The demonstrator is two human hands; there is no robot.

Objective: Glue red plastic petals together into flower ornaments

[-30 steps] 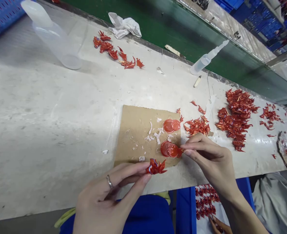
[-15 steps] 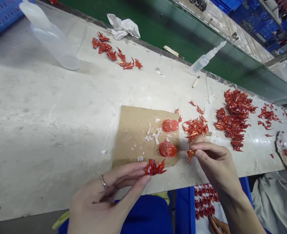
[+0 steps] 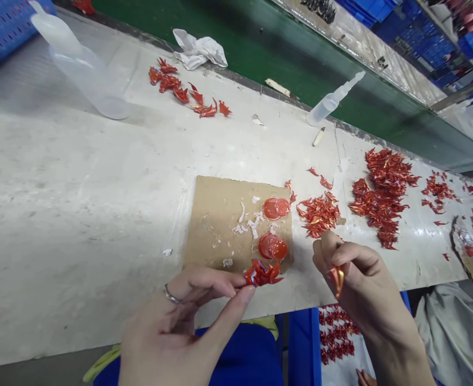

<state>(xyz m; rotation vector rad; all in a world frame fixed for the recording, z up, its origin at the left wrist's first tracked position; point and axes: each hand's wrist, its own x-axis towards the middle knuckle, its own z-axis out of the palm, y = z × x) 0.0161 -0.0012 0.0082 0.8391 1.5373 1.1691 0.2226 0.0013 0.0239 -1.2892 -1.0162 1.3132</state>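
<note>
My left hand (image 3: 188, 321) pinches a small cluster of red spiky plastic pieces (image 3: 262, 273) between thumb and fingers, at the near edge of a brown cardboard sheet (image 3: 220, 214). My right hand (image 3: 360, 289) is closed on a single red curved piece (image 3: 336, 279), held above the table's front edge. Two pairs of red discs (image 3: 276, 208) (image 3: 273, 247) lie on the cardboard among white scraps. A small heap of red pieces (image 3: 318, 214) lies just beyond my right hand.
A larger pile of red pieces (image 3: 381, 198) lies to the right, a row of them (image 3: 184, 94) at the back. A clear bottle (image 3: 79, 64) lies at far left, a dropper bottle (image 3: 330, 102) and crumpled tissue (image 3: 198, 48) by the green belt (image 3: 280, 48). A blue bin (image 3: 336, 332) sits below.
My right hand drew back from the discs on the cardboard toward me, now gripping one red piece. My left hand shifted slightly right with its cluster.
</note>
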